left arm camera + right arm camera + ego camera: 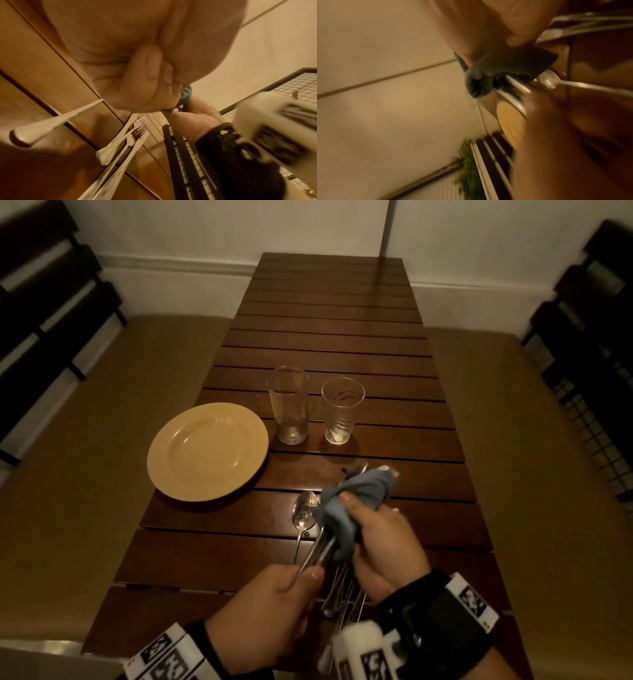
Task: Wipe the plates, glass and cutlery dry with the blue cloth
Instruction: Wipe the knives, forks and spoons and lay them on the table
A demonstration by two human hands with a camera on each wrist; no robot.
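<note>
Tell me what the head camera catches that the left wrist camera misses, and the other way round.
Only the head view shows the two glasses, the yellow plate and a spoon on the table. Only the left wrist view shows two forks lying by a knife. Both show the left hand gripping cutlery handles and the right hand with the blue cloth.

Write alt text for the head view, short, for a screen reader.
Over a slatted wooden table, the left hand grips the handles of a bundle of cutlery while the right hand wraps the blue cloth around its far end. A spoon lies on the table beside them; a yellow plate and two empty glasses stand beyond.
</note>
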